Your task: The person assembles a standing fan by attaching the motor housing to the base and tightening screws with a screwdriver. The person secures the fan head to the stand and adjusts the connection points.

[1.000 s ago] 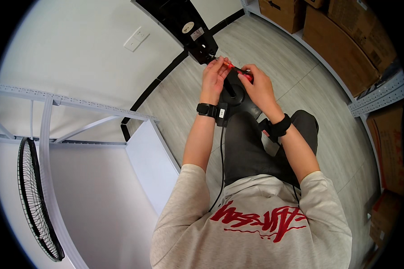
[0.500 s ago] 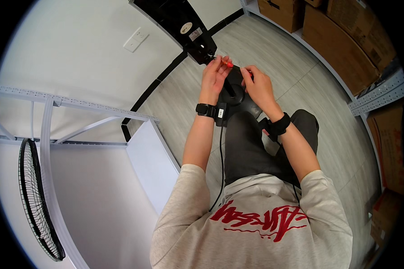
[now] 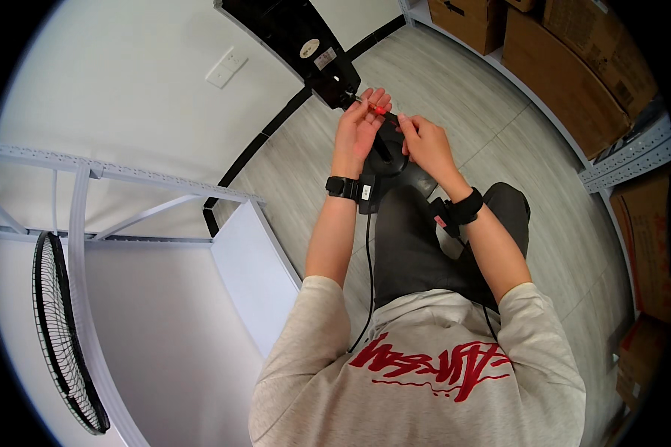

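A screwdriver (image 3: 379,110) with a red and dark handle and a thin shaft points up-left at the lower end of a long black panel (image 3: 306,48). My left hand (image 3: 361,128), palm turned up, steadies its shaft between thumb and fingers. At the handle's far end my right hand (image 3: 425,141) is closed, thumb against forefinger. The handle's end is hidden in those fingers. Below my hands stands a black base (image 3: 402,180) with a short post, close to my knees. The shaft's tip meets the panel's end, but the exact contact is too small to tell.
A round black fan grille (image 3: 52,328) leans at the left by a white metal shelf frame (image 3: 82,223). Cardboard boxes (image 3: 566,74) fill the shelving at the right. A wall socket (image 3: 227,68) is at upper left. Black cables (image 3: 370,283) run from devices on both wrists.
My left hand's fingers have opened out a little around the shaft. My right hand has rolled slightly at the handle, and the red part seen in it is now covered.
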The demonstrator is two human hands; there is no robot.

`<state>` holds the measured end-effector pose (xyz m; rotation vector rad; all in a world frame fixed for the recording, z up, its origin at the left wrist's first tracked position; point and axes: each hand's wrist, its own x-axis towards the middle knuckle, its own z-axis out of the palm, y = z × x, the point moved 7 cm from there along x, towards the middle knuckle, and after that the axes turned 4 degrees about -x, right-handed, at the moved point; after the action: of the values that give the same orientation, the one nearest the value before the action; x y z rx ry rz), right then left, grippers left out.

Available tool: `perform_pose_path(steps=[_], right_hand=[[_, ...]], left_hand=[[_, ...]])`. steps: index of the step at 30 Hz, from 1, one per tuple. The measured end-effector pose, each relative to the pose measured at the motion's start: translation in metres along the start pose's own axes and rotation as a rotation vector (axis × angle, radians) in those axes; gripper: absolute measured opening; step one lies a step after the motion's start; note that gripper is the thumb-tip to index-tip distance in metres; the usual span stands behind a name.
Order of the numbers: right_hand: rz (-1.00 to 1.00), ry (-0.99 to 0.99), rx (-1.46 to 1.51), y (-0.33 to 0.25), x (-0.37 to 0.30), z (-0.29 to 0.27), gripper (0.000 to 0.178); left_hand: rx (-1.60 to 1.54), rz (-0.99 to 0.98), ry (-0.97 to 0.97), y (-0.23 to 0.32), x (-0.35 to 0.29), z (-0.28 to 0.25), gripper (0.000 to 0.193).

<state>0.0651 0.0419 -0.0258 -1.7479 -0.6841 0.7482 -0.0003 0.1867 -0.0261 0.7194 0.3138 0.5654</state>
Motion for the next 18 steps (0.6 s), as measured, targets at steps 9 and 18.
perform_pose_path(steps=[9,18], right_hand=[[-0.532,0.524,-0.169,-0.024,-0.021,-0.013,0.042],[-0.339,0.364,-0.114,-0.013,-0.015,-0.011,0.042]], left_hand=[[0.132,-0.003,0.092,-0.001,0.008,-0.018,0.034],[0.081,0.014,0.028,0.004,0.007,-0.013,0.026]])
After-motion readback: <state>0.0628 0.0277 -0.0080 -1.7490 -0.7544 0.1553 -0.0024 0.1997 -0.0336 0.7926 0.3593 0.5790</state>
